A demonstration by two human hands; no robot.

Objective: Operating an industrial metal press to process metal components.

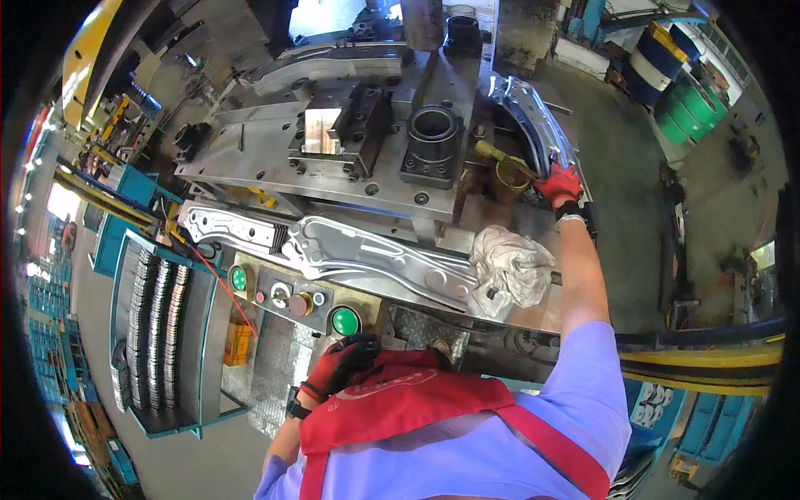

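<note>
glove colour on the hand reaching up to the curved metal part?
Red and black glove on the right hand; head view shows it best.

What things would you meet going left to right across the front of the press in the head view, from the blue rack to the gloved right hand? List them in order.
Blue rack of stacked metal parts → left green button → right green button → white rag → right hand.

Bright, perhaps daylit from the top; fisheye-bent edges, glare.
</note>
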